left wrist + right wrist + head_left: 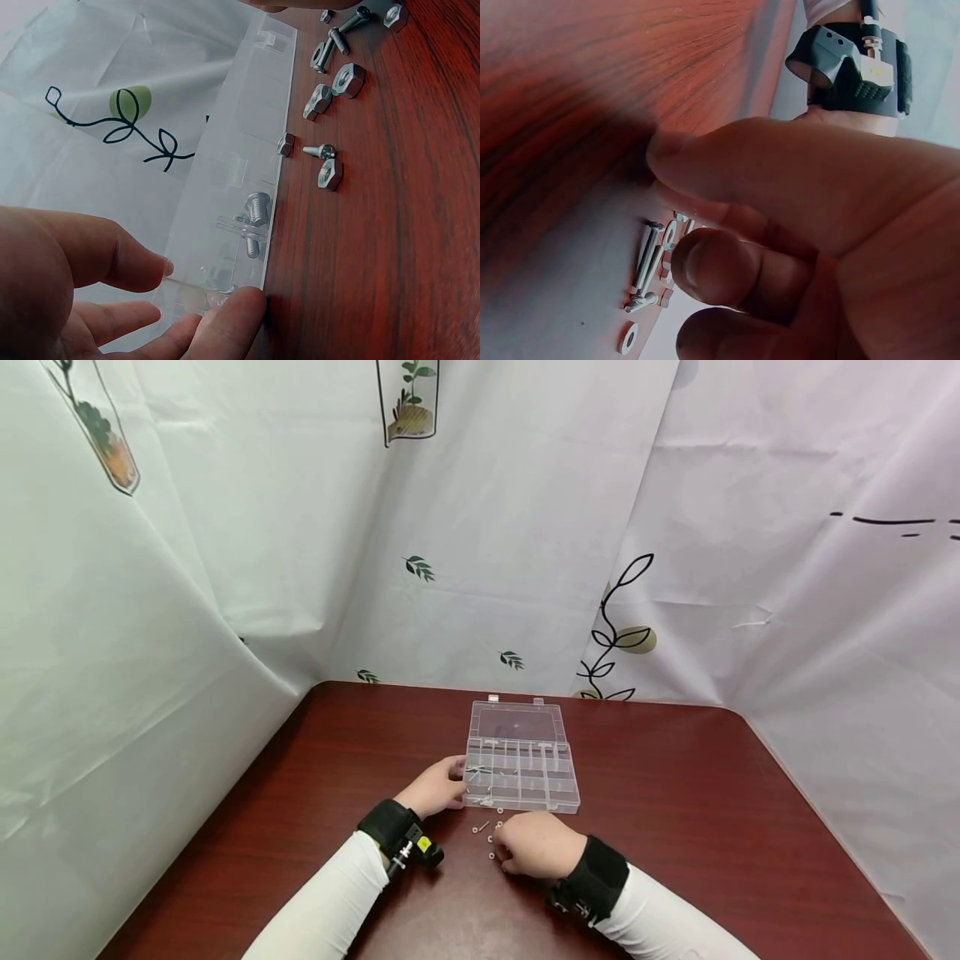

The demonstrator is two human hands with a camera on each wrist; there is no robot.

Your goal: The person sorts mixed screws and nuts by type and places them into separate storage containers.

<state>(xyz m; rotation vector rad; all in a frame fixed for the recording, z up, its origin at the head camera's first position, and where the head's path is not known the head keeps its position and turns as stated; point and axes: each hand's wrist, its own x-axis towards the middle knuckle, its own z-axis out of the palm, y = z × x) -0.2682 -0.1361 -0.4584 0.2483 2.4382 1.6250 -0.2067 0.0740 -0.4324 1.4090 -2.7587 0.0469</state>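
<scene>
A clear plastic compartment box (564, 795) lies on the table with its lid (517, 722) folded back. My left hand (437, 789) grips its left side, thumb and fingers (232, 319) around a corner. Bolts (256, 210) lie in the compartment beside those fingers. In front of the box, several loose metal nuts (349, 80) and small screws (320, 151) are scattered on the table. My right hand (542, 845) is low over them, its fingers (720, 266) bent and its thumb near the tabletop. Whether anything is between its fingertips is hidden. Long screws (646, 259) and a ring-shaped piece (628, 337) lie beyond that hand.
The dark red wooden table (675, 793) extends to both sides of the box. White printed cloth (480, 527) hangs behind the table and along its sides. Each wrist wears a black strap (600, 881) with a small camera.
</scene>
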